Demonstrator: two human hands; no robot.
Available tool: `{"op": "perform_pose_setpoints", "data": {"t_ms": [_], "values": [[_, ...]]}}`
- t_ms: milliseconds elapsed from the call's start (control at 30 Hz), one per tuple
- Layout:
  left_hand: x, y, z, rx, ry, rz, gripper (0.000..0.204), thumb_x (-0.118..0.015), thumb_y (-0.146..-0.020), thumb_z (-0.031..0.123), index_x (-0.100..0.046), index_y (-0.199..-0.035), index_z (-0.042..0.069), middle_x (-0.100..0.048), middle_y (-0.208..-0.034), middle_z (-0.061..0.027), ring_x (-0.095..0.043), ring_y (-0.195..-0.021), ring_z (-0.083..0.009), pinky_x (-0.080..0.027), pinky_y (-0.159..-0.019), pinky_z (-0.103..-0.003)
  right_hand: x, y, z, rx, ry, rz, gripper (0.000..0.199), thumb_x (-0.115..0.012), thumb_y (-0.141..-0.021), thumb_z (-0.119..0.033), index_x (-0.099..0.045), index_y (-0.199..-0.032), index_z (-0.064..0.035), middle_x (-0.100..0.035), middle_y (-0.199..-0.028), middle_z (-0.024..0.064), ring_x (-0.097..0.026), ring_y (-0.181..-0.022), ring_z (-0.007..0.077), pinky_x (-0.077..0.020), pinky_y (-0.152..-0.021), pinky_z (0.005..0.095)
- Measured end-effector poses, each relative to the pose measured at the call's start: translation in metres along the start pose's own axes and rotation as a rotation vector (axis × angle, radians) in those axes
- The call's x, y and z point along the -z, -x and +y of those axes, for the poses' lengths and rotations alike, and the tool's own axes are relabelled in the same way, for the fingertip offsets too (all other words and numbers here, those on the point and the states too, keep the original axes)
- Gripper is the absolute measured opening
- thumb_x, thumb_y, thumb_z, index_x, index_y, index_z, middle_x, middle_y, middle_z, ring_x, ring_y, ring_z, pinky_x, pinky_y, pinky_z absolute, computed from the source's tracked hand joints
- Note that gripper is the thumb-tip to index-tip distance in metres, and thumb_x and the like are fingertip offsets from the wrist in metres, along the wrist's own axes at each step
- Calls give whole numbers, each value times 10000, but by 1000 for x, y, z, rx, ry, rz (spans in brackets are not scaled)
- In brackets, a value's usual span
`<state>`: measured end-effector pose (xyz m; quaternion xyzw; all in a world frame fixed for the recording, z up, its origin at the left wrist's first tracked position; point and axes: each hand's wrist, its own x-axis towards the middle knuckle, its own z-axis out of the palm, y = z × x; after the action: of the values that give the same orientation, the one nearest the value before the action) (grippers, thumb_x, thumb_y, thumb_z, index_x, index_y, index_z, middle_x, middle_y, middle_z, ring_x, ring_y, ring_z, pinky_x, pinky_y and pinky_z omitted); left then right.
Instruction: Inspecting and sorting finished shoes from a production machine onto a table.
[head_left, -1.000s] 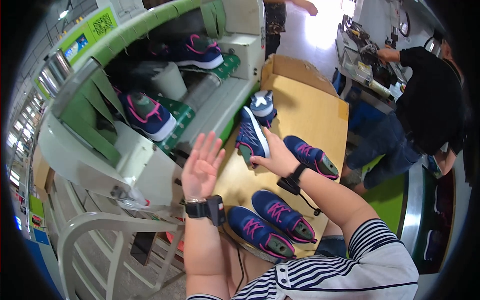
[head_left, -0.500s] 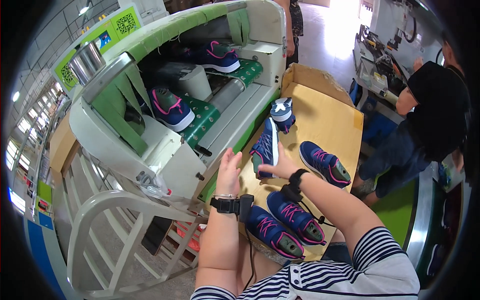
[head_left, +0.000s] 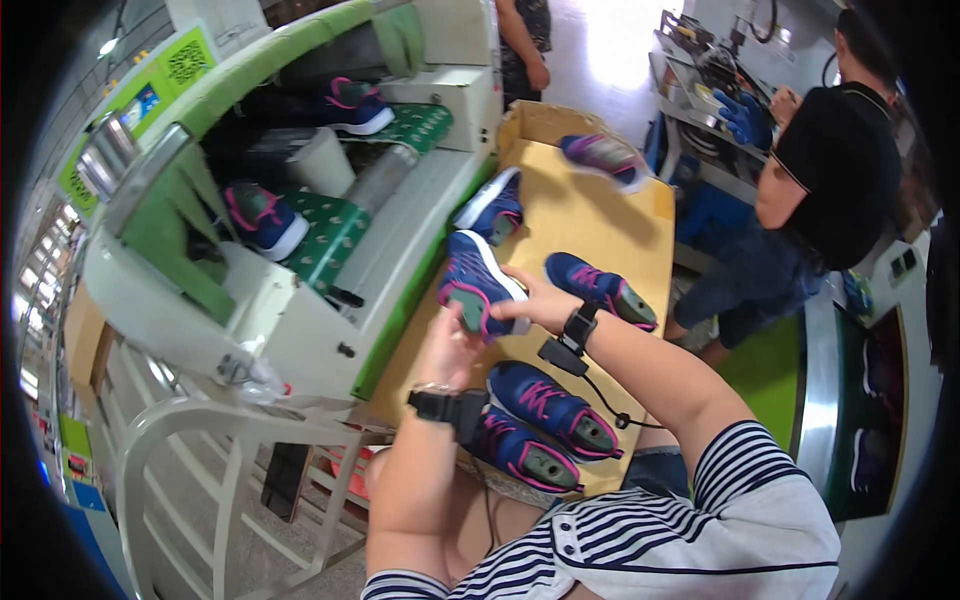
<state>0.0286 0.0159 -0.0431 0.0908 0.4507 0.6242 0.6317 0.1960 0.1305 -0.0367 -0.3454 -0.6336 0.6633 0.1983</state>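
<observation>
A navy sneaker [head_left: 466, 258] with pink trim, white sole and grey-green lining is between my hands above the wooden board [head_left: 610, 225]. My left hand [head_left: 452, 345] grips it at the heel end, where the fingers are partly hidden. My right hand [head_left: 532, 302] is closed on its right side near the collar. Just beyond, another sneaker [head_left: 494, 208] lies tipped on its side. To the right of my hands stands a single sneaker [head_left: 600, 288]. Closer to me, two matching sneakers, one [head_left: 552, 408] beside the other [head_left: 525, 450], sit side by side.
At left, a white machine [head_left: 190, 300] has green belts carrying two sneakers, one near [head_left: 265, 220], one far [head_left: 357, 106]. A blurred sneaker [head_left: 603, 162] is over the board's far end. A metal rail [head_left: 230, 420] stands at lower left. A co-worker [head_left: 835, 170] is at right.
Both hands, open around the sneaker before, have closed on it, and it is turned. The sneaker beyond shifted from sole-showing to its side. A blurred sneaker has appeared at the far end.
</observation>
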Motion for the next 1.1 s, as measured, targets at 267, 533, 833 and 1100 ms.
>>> {"op": "perform_pose_setpoints", "data": {"t_ms": [267,533,833,1100], "values": [[-15,22,7,-215,145,-651,882,-561,-880,657,-243,-1547,176,-393,-1519,-56,-432,-1371,-269,-361,-1127,-512,-22,55,-46,144,-728,-269,616,-631,-955,-222,-357,-1494,-103,-512,-1379,122,-566,-1202,209,-506,-958,384],[-16,29,70,-44,348,-955,1089,-648,-769,724,-77,-1572,262,-401,-1453,-231,-532,-1188,-518,-467,-911,-730,126,119,-13,297,659,479,697,-797,-797,-230,-494,-1402,-62,-574,-1305,197,-539,-1247,318,-416,-1049,362],[-3,18,89,-586,263,-475,753,-536,-950,538,-352,-1474,30,-430,-1483,-158,-484,-1282,-384,-492,-990,-396,126,149,61,82,186,491,659,-766,-814,-100,-484,-1403,-13,-606,-1275,116,-560,-1182,188,-424,-1028,308],[9,16,79,-648,450,-413,550,-479,-1035,303,-335,-1474,6,-360,-1521,-195,-353,-1399,-409,-395,-1149,-444,97,154,3,214,-428,659,394,-643,-942,-128,-553,-1293,26,-629,-1175,71,-606,-1038,157,-486,-908,286]]}}
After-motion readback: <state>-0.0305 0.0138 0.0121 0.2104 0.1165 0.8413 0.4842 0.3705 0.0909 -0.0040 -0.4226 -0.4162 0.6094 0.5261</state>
